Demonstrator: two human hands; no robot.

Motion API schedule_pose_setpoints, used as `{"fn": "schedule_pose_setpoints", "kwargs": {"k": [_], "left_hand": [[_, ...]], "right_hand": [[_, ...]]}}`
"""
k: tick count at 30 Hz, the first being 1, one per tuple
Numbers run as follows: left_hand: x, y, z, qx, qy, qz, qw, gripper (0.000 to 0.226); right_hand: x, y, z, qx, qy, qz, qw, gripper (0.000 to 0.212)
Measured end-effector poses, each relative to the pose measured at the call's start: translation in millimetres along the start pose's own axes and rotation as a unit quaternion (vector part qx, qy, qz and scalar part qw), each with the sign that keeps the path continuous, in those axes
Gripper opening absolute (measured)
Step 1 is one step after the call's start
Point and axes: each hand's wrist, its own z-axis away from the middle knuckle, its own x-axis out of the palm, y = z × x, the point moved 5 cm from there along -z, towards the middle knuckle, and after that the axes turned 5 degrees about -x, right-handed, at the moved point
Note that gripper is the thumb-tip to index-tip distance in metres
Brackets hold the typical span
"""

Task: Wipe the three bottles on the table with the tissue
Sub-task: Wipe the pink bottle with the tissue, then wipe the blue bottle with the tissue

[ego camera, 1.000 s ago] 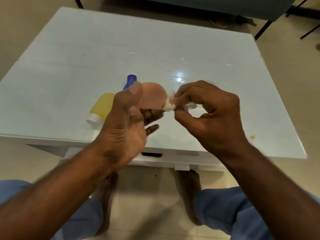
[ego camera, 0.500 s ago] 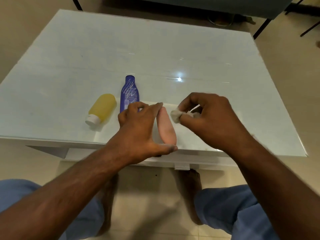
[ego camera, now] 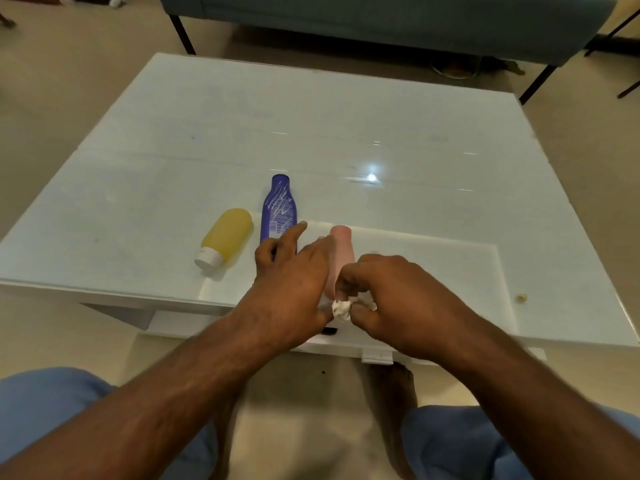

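The left hand [ego camera: 294, 271] is curled round the pink bottle [ego camera: 341, 252], which lies on the tabletop [ego camera: 346, 133] with its far end pointing away from the person; the index finger sticks out straight beyond the knuckles. The right hand [ego camera: 394, 299] sits just beside the left, its thumb and fingers pinching a crumpled white tissue [ego camera: 341, 310] against the near end of the pink bottle. Both hands work close to the near edge of the tabletop, with little surface between them and the drop.

Just left of the left hand lies the blue bottle [ego camera: 278, 213], partly under its fingers, and further left the yellow bottle [ego camera: 227, 239], its white cap toward the near edge. Beyond the hands the tabletop runs wide to its far edge. Right of the right hand is open surface, with a small crumb [ego camera: 521, 298] near the right-hand edge.
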Motion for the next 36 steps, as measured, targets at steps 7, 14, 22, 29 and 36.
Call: {"fn": "schedule_pose_setpoints", "kwargs": {"k": [7, 14, 22, 29, 36], "left_hand": [[-30, -26, -5, -0.061, 0.094, 0.016, 0.994, 0.075], [-15, -40, -10, -0.087, 0.049, -0.071, 0.992, 0.079], [-22, -37, -4, -0.073, 0.061, -0.070, 0.993, 0.072], [-33, -32, 8, -0.059, 0.050, -0.036, 0.996, 0.058], [-29, -45, 0, -0.135, 0.059, 0.040, 0.988, 0.091]], "right_hand": [[-1, -1, -7, 0.020, 0.023, 0.056, 0.998, 0.036], [0, -6, -13, 0.025, 0.008, 0.102, 0.994, 0.053], [4, 14, -16, 0.069, 0.049, 0.103, 0.991, 0.052], [-4, 13, -12, 0.066, 0.063, 0.058, 0.994, 0.049], [-14, 4, -10, 0.059, 0.114, -0.015, 0.992, 0.041]]}}
